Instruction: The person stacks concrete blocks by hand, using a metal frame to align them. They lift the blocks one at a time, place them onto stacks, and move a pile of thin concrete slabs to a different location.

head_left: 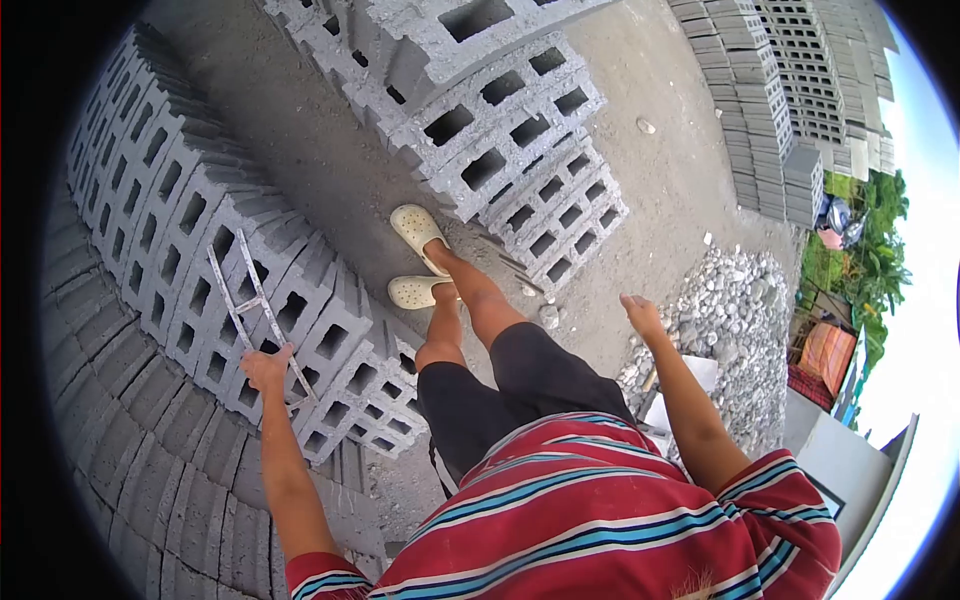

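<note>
My left hand (266, 368) is closed around a narrow metal frame (250, 303), two long bars joined by short crosspieces. The frame lies against or just above the hollow faces of a long row of stacked grey concrete blocks (170, 215); whether it touches them I cannot tell. On the other side of my body, my right hand (640, 312) hangs over the bare ground beside a gravel heap (735, 310). Its thumb side shows, and the other fingers are mostly hidden, so what it holds, if anything, cannot be made out.
Another stack of hollow blocks (500, 110) rises ahead of my feet in pale clogs (415, 235). Further stacks (740, 100) stand at the upper right. A pale board (698, 373) lies by the gravel. Small stones (548, 317) dot the ground (655, 190).
</note>
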Motion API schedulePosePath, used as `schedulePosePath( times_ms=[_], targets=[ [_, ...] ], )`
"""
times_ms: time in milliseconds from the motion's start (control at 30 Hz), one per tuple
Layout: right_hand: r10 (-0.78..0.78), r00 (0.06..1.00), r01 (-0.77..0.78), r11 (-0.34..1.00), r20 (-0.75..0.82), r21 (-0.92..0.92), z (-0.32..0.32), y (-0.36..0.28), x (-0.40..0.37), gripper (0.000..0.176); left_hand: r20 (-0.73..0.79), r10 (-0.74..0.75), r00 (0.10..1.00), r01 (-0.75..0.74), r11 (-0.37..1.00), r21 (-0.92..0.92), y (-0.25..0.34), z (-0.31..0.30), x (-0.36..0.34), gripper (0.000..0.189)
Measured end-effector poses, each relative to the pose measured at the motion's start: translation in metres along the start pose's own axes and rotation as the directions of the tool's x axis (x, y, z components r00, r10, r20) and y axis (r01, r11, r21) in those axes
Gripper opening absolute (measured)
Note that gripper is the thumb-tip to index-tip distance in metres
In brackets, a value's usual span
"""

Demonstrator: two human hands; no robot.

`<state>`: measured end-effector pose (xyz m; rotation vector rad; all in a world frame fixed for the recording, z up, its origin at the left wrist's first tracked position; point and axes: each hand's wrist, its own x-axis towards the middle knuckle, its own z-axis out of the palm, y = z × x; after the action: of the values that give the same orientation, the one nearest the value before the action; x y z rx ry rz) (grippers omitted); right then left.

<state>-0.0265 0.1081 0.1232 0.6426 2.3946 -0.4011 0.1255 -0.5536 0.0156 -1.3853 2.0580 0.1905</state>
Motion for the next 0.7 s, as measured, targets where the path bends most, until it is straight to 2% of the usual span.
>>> schedulePosePath(
  times_ms=[33,133,167,233,267,300,333,400,433,467,500,533,567,600,633,667,700],
  targets=[
    [-0.104,0.995,0.104,0.994,0.005,-0.035,0.009,-0.010,-0.009,0.049,-0.105,-0.006,0.995,0.007,1.000,0.011,0.002,0.006,-0.003,0.089],
    [-0.228,0.969,0.230,0.973,0.097,-0.016,0.033,-0.026,-0.025,0.047,-0.107,0.017,0.994,-0.031,0.991,-0.127,-0.004,0.008,-0.008,0.084],
    [-0.282,0.950,0.285,0.959,0.133,0.001,0.040,-0.027,-0.026,0.047,-0.081,0.056,0.995,-0.065,0.992,-0.112,0.002,-0.005,-0.019,0.077],
    [-0.339,0.924,0.347,0.938,0.178,-0.010,0.049,-0.033,-0.027,0.046,0.015,0.183,0.983,-0.162,0.901,-0.402,-0.027,0.016,0.004,0.073],
    [-0.341,0.921,0.354,0.934,0.186,-0.040,0.052,-0.038,-0.026,0.045,0.042,0.255,0.966,-0.193,0.820,-0.538,-0.041,0.019,0.011,0.070],
    [-0.344,0.919,0.362,0.930,0.192,-0.067,0.055,-0.046,-0.025,0.044,0.174,0.265,0.948,-0.091,0.753,-0.652,-0.046,0.008,0.003,0.063],
    [-0.392,0.900,0.405,0.913,0.189,-0.038,0.055,-0.058,-0.024,0.044,0.272,0.253,0.929,0.063,0.614,-0.787,-0.048,-0.003,-0.014,0.057],
    [-0.490,0.851,0.498,0.867,0.186,0.007,0.042,-0.093,-0.028,0.043,0.290,0.393,0.872,0.190,0.273,-0.943,-0.059,-0.015,-0.052,0.053],
    [-0.538,0.823,0.544,0.839,0.181,0.022,0.036,-0.114,-0.034,0.043,0.260,0.453,0.853,0.157,0.253,-0.955,-0.064,-0.019,-0.077,0.054],
    [-0.636,0.756,0.637,0.769,0.156,0.046,0.031,-0.136,-0.040,0.044,0.222,0.508,0.832,0.120,0.226,-0.967,-0.062,-0.025,-0.105,0.055],
    [-0.726,0.676,0.724,0.686,0.128,0.069,0.026,-0.158,-0.049,0.044,0.186,0.491,0.851,-0.013,0.374,-0.927,-0.046,-0.050,-0.152,0.063],
    [-0.836,0.547,0.825,0.545,0.032,0.147,0.019,-0.181,-0.062,0.046,0.150,0.470,0.870,-0.135,0.518,-0.845,-0.031,-0.072,-0.197,0.070],
    [-0.921,0.385,0.916,0.374,-0.057,0.145,0.015,-0.200,-0.072,0.053,0.069,0.508,0.859,-0.312,0.624,-0.716,-0.026,-0.072,-0.220,0.079],
    [-0.940,0.317,0.944,0.300,-0.123,0.136,-0.002,-0.219,-0.098,0.060,0.005,0.550,0.835,-0.461,0.705,-0.539,-0.024,-0.071,-0.241,0.088],
    [-0.967,0.223,0.966,0.203,-0.120,0.157,-0.016,-0.230,-0.116,0.068,-0.033,0.613,0.789,-0.565,0.704,-0.429,-0.018,-0.073,-0.263,0.092],
    [-0.994,0.067,0.994,0.059,-0.087,0.091,-0.027,-0.236,-0.130,0.081,-0.056,0.674,0.736,-0.655,0.690,-0.307,-0.008,-0.077,-0.284,0.096],
    [-0.998,-0.056,0.998,-0.055,0.037,0.025,-0.036,-0.234,-0.143,0.088,-0.073,0.734,0.675,-0.729,0.648,-0.222,0.001,-0.080,-0.305,0.095]
  ],
)
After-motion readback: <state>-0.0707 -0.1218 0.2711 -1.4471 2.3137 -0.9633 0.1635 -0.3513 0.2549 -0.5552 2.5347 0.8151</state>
